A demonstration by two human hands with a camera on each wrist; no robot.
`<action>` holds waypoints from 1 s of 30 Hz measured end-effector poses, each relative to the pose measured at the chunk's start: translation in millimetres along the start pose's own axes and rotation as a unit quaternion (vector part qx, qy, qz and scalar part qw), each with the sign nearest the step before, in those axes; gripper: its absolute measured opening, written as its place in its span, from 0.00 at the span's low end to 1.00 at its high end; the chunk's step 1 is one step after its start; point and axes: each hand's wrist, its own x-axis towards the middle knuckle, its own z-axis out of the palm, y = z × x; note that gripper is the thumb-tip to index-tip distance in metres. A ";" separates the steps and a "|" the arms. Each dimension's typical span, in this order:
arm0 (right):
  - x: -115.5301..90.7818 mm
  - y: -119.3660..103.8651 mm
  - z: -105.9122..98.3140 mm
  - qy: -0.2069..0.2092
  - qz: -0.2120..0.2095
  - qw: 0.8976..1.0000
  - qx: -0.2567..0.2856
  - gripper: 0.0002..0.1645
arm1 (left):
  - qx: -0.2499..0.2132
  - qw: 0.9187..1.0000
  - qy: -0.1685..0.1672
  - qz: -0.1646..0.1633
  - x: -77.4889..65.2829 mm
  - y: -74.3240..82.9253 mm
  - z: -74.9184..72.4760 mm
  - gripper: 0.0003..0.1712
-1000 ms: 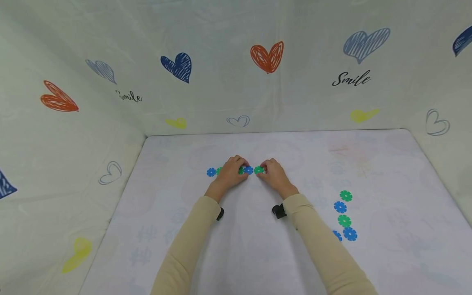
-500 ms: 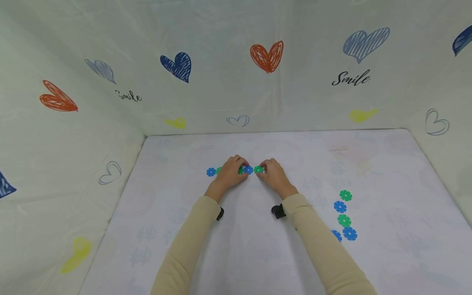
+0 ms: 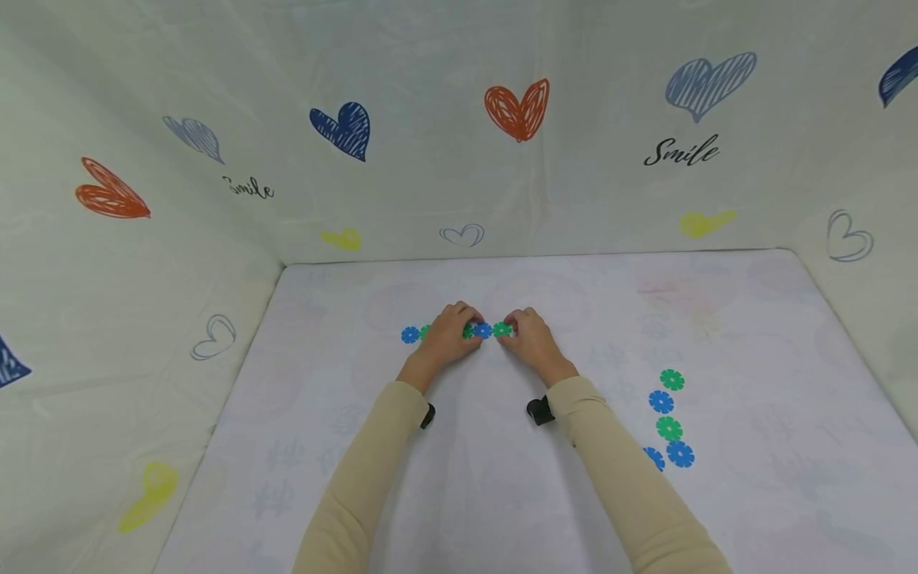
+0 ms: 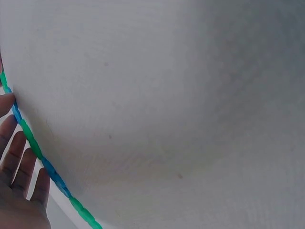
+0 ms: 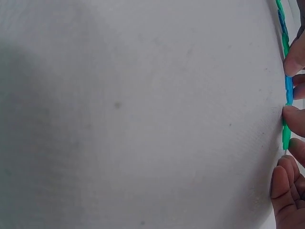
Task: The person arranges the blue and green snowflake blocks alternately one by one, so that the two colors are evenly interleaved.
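Flower-shaped, notched plastic discs form a row of alternating blue and green across the far middle of the table. My left hand point(image 3: 448, 333) lies over this row, pinching the blue disc point(image 3: 483, 330) at its right end between thumb and fingers. A blue disc point(image 3: 409, 335) shows at the left end; the discs between are partly hidden under the hand. With thumb and forefinger my right hand point(image 3: 534, 343) pinches a green disc point(image 3: 501, 329), its edge right against the blue one. Edge-on in the right wrist view, the blue disc point(image 5: 289, 89) and green disc point(image 5: 286, 133) line up.
To the right, beside the right sleeve point(image 3: 631, 470), loose discs lie in a rough column: a green disc point(image 3: 672, 379), a blue disc point(image 3: 661, 401) and several more below. One is partly covered by the sleeve. A patterned cloth wall point(image 3: 402, 183) rises behind the table.
The green disc in my right hand has moved slightly left, and the small gap between it and the blue disc has closed. My left hand has stayed nearly still.
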 end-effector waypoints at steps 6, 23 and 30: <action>1.2 0.0 0.7 -0.003 0.006 1.000 -0.002 0.21 | 0.002 1.000 -0.004 -0.008 -0.1 0.9 -1.1 0.17; 2.7 2.0 1.7 0.001 -0.004 1.000 -0.005 0.20 | -0.003 1.000 -0.002 0.002 0.5 -1.0 -1.0 0.17; 1.9 1.5 1.6 -0.002 -0.002 1.000 -0.006 0.20 | -0.002 1.000 0.001 0.001 -0.1 -0.5 -0.2 0.17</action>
